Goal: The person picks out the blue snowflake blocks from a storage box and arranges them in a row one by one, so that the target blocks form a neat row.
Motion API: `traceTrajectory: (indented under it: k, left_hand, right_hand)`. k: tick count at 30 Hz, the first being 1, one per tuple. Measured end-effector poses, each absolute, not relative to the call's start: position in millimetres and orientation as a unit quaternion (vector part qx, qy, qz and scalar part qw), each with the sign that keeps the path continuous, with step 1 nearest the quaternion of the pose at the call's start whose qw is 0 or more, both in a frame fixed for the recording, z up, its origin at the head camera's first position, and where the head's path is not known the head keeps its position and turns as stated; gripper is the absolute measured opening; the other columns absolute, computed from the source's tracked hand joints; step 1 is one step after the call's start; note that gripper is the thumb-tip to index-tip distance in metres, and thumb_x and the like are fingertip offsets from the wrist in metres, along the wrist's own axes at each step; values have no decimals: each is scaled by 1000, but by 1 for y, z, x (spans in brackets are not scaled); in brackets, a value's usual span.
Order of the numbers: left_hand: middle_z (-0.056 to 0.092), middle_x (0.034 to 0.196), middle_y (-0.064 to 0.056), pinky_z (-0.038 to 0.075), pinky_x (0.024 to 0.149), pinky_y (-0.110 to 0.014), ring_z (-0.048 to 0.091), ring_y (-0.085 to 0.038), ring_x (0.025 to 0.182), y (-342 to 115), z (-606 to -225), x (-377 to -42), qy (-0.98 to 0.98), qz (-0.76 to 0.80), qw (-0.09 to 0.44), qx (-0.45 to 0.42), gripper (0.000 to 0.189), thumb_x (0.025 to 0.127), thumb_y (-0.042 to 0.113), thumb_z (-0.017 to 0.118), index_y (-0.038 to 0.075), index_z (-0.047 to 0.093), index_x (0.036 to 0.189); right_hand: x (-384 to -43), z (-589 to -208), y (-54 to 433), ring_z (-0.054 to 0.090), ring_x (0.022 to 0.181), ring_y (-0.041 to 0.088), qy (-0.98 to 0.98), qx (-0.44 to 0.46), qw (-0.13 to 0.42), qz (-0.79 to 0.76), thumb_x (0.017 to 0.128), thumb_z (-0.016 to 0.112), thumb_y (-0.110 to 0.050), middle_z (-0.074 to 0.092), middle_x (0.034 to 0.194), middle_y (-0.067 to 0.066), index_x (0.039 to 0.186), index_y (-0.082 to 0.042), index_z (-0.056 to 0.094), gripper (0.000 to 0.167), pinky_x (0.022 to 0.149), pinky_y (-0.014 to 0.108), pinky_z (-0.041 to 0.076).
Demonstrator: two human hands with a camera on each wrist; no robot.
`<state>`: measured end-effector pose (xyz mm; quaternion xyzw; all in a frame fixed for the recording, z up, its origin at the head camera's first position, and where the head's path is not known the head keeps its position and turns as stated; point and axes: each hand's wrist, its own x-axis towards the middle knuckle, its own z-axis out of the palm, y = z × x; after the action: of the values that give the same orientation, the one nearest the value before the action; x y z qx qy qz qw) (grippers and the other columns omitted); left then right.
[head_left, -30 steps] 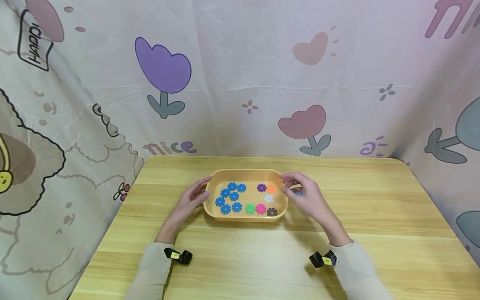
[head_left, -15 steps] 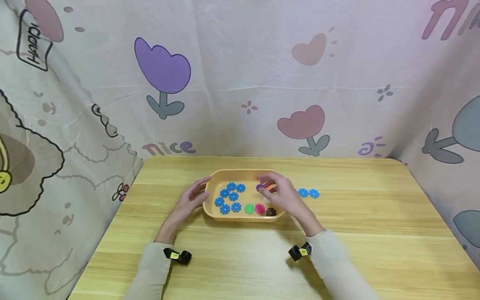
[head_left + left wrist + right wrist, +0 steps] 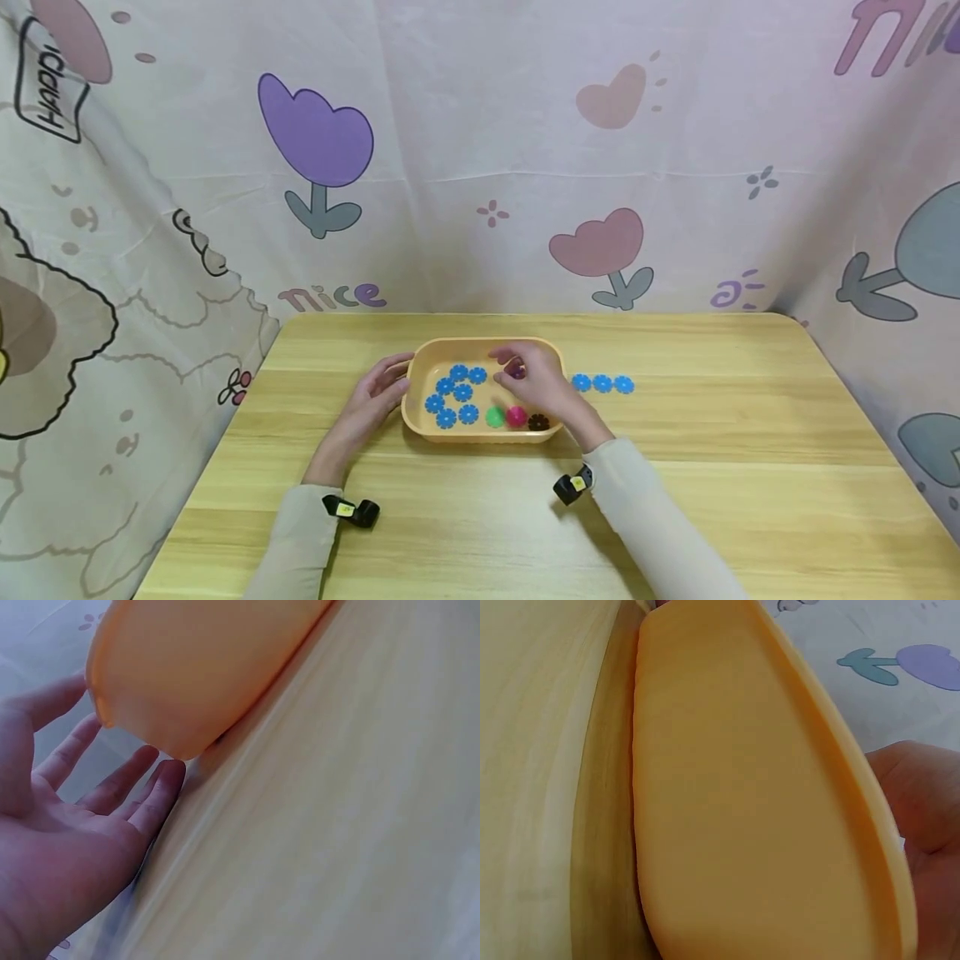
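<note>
Wooden table [image 3: 465, 525] | left hand [image 3: 372, 398], fingers relaxed, touching tray [image 3: 450, 352] | right hand [image 3: 542, 387] over tray, grip unclear | three blue discs [image 3: 602, 383] alongside

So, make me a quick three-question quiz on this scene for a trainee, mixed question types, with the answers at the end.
1. How many blue discs show in the row on the table, beside the tray?
2. True or false: the green disc lies outside the tray.
3. Which grip is over the inside of the tray?

Key:
1. Three.
2. False; the green disc lies inside it.
3. The right grip.
</note>
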<state>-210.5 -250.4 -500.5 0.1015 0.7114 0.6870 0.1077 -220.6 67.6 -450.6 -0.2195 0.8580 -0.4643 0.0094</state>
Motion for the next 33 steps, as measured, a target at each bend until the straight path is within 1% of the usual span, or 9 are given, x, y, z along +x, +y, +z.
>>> traceTrajectory:
  k: [7,11,15,20,23,28,33]
  left_hand:
    - [43,157,-13,50,106,-31,44,-30,142,-253,-503,-211,694,703,112,111,51,104,19,63,13,45,152]
    - [43,157,-15,51,105,-32,45,-31,142,-253,-503,-210,689,707,113,113,51,104,16,62,10,44,151]
    - [43,156,-16,52,104,-34,47,-30,140,-253,-503,-210,685,711,115,110,51,104,15,62,9,44,151]
    - [43,156,-16,51,104,-34,48,-29,139,-254,-505,-210,684,712,113,110,51,103,15,63,9,45,150]
    - [43,156,-16,51,105,-34,47,-29,140,-254,-506,-210,686,711,111,110,51,103,15,63,9,45,150]
    - [43,156,-16,51,104,-34,47,-31,140,-254,-505,-210,690,707,108,108,51,103,16,63,9,45,150]
    - [44,155,-15,51,104,-34,46,-32,140,-254,-505,-210,690,708,111,103,51,103,17,64,10,46,150]
  right_hand:
    - [-227,-452,58,66,103,29,858,-221,47,-461,94,70,0,67,122,18,130,2,64,36,90,40,59]
    - [-230,-454,51,64,110,32,867,-225,63,-440,94,70,-1,65,127,16,132,2,63,38,95,42,57]
    - [-233,-459,43,61,117,35,878,-240,73,-408,94,70,0,64,129,17,132,3,63,39,100,44,55]
    - [-235,-462,38,62,118,36,886,-264,67,-376,91,70,3,65,126,21,128,7,64,38,101,45,54]
    - [-236,-465,38,63,114,35,889,-264,66,-369,91,70,3,66,122,20,126,6,66,35,98,44,55]
    - [-238,-469,36,65,103,30,891,-264,69,-362,91,73,0,66,115,17,123,5,68,33,87,37,59]
    - [-238,-471,34,63,97,24,899,-258,80,-344,92,76,-7,66,110,14,126,4,68,37,80,31,58]
